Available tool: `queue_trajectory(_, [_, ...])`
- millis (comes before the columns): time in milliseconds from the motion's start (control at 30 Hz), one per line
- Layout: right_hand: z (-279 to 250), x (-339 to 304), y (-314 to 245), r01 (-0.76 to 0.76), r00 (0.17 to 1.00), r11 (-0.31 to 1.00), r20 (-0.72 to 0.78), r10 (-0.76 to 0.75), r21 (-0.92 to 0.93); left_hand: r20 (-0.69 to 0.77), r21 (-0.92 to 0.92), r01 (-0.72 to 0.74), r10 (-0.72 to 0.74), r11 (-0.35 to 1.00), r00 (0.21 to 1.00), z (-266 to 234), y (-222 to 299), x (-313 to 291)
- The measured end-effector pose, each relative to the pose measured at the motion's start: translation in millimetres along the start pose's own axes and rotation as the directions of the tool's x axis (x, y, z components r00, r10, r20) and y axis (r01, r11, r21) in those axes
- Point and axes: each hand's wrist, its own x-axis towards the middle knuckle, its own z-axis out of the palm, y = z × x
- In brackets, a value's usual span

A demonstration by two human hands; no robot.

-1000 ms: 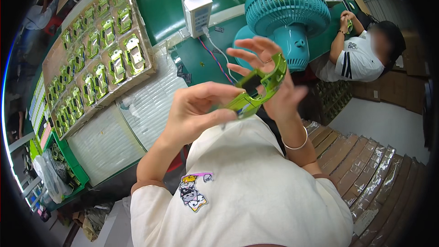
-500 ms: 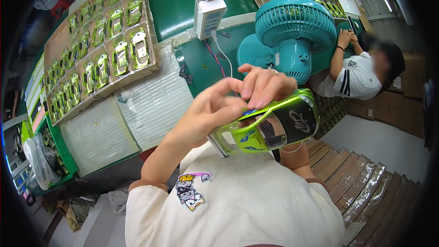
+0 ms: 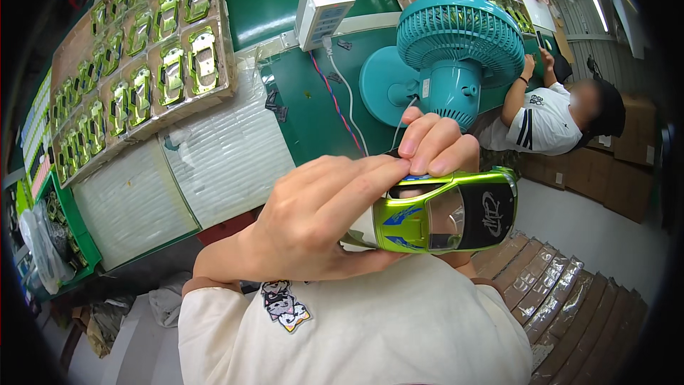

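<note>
A shiny lime-green toy car body [image 3: 427, 219] with a black hood and blue side markings is held close in front of my chest. My left hand [image 3: 320, 210] wraps round its rear end, thumb underneath and fingers along the far side. From behind the car, my right hand [image 3: 438, 146] grips the far side, and its fingertips meet those of my left hand near the side window. The right palm and thumb are hidden by the car.
A teal fan [image 3: 456, 50] stands on the green table [image 3: 285, 100] beyond my hands, near a white power strip [image 3: 328, 14]. Cardboard trays of green car bodies [image 3: 164, 78] lie at left. Flat brown cartons [image 3: 563, 292] are stacked at lower right. A co-worker [image 3: 556, 114] sits at right.
The car body has moved slightly right and down and turned more level. My left hand has shifted from pinching at its side to wrapping round its rear.
</note>
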Motion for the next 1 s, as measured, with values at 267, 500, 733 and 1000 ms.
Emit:
queue_trajectory(267, [-8.8,0.8,-6.9,-0.075,0.996,0.996,0.051,0.078,-0.055,-0.007,0.021,-0.013,0.013,1.0,1.0,0.5,1.1,0.2])
queue_trajectory(500, [-0.4,-6.0,11.3,-0.253,0.947,0.935,-0.132,0.291,0.249,0.044,-0.314,0.294,-0.295,0.903,0.954,1.3,-15.2,-5.1])
queue_trajectory(733, [-2.3,-21.7,28.5,-0.783,0.513,0.556,-0.215,0.831,0.278,0.407,-0.805,0.592,-0.696,0.033,0.592,12.8,-58.6,-31.4])
queue_trajectory(1000, [0.8,-28.5,44.4,-0.821,0.441,0.447,-0.102,0.892,0.355,0.291,-0.72,0.668,-0.792,0.189,0.537,15.1,-64.1,-44.7])
